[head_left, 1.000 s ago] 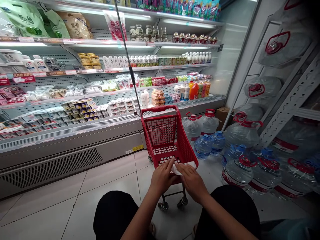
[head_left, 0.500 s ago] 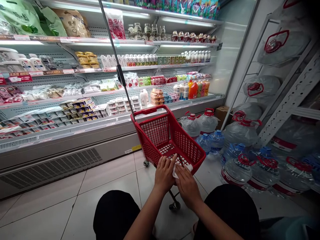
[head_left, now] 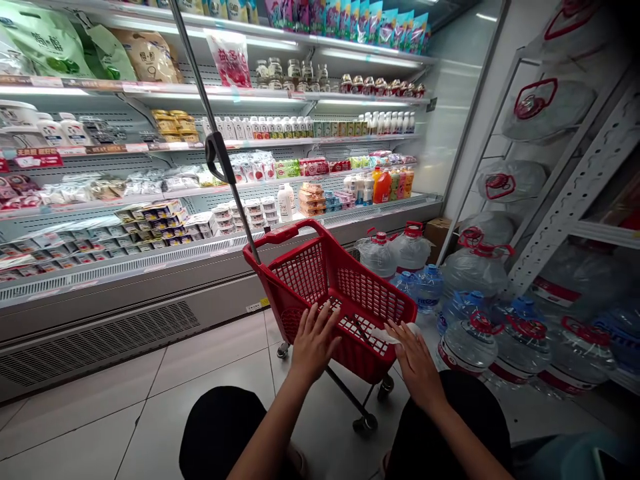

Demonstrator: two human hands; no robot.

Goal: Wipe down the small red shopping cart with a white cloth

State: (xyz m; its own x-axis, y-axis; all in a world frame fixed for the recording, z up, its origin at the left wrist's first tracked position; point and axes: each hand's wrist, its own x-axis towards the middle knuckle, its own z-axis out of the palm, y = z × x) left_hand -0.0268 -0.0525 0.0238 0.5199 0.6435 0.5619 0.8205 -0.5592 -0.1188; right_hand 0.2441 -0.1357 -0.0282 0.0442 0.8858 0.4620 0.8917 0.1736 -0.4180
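Observation:
A small red shopping cart point(head_left: 350, 283) stands on the tiled floor in front of me, with a pole rising from its handle end. My left hand point(head_left: 313, 340) is over the cart's near side with its fingers spread and nothing in it. At the cart's right rim, my right hand point(head_left: 413, 360) holds a white cloth or tissue point(head_left: 385, 335) under its fingers. The cloth hangs over the basket corner, and part of it shows beyond the fingertips. A thin dark strip lies along the basket floor.
An open refrigerated shelf point(head_left: 210, 247) with cups, bottles and bags runs across the back. Large water bottles point(head_left: 467, 343) stand at the right, beside a white metal rack point(head_left: 565, 200). My knees are at either side below the cart.
My hands have moved apart, the left one opening away from the white cloth, the right one shifting right with it. The cart appears turned slightly and its handle is further left.

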